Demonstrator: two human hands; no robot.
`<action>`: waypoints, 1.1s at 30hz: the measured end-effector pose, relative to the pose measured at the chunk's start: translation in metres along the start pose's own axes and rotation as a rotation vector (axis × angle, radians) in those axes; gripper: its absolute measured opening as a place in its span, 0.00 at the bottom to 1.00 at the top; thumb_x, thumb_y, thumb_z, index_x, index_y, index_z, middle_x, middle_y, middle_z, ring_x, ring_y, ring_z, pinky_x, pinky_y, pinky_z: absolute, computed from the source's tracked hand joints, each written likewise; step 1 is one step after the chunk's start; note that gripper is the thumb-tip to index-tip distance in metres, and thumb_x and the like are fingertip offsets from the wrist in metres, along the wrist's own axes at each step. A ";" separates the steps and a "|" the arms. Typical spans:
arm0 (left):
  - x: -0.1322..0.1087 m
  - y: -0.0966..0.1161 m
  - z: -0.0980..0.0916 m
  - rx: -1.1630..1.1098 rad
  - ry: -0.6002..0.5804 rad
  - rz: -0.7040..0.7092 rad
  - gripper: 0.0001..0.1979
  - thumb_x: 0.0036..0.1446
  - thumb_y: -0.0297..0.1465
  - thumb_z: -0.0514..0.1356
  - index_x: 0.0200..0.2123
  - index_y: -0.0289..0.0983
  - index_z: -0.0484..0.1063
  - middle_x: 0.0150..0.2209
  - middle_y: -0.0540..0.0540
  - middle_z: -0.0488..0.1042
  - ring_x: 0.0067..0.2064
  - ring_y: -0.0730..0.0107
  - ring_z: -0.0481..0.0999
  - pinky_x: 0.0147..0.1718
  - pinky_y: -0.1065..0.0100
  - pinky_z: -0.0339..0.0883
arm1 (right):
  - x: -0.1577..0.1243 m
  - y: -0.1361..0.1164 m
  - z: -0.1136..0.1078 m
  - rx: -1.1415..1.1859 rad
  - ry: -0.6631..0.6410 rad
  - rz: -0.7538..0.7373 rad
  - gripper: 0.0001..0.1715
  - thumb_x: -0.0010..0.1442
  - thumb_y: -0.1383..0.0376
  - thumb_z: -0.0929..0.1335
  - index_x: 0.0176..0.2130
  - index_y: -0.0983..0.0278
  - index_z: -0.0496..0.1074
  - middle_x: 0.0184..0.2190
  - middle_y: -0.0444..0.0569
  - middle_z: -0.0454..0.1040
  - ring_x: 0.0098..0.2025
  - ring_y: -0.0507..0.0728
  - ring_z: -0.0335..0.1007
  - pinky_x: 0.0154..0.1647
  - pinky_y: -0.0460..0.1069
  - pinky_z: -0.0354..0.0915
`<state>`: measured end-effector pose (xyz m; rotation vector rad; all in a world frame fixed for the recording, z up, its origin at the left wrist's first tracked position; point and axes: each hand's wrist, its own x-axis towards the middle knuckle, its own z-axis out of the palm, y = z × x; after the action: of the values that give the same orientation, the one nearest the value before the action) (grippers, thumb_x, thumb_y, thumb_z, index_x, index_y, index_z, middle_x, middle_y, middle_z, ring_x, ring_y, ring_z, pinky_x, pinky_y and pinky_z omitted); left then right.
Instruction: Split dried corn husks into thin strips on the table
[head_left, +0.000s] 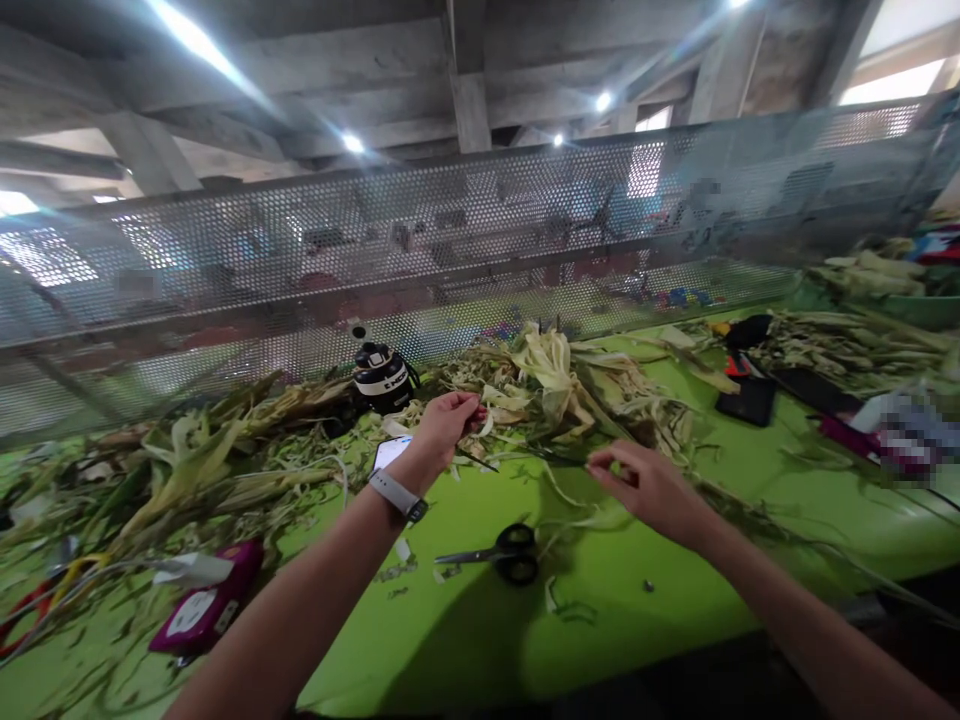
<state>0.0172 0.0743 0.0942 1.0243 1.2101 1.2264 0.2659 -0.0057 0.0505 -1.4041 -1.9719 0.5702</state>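
Observation:
My left hand (448, 425), with a watch (397, 495) on its wrist, is raised over the green table with its fingers pinched together. What the pinch holds, if anything, is too small to tell. To the right, my right hand (649, 490) has its fingers curled and thumb against them. A thin dark strand (551, 458) lies by its fingertips; whether it is gripped I cannot tell. Behind both hands is a heap of dried corn husks (551, 375). Black-handled scissors (495, 555) lie on the table between my forearms. A lit phone (390, 452) is partly behind my left wrist.
A black bottle (382, 378) stands by the perforated metal screen (450, 240). More husks (187, 465) spread at left, near a purple device (208, 598) and red-and-yellow scissors (56, 595). At right are a dark flat object (746, 400) and a purple item (862, 440) with a cable.

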 end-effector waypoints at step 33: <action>-0.024 -0.025 0.003 0.559 -0.284 0.312 0.08 0.50 0.30 0.56 0.32 0.34 0.73 0.23 0.49 0.74 0.24 0.75 0.71 0.24 0.74 0.62 | 0.071 -0.037 0.045 -0.460 0.084 -0.375 0.14 0.64 0.68 0.57 0.40 0.64 0.70 0.37 0.50 0.75 0.38 0.54 0.69 0.33 0.45 0.57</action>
<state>0.0246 0.0486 0.0721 1.7908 1.2220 0.9382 0.1936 0.0492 0.0618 -1.2313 -2.3113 -0.1204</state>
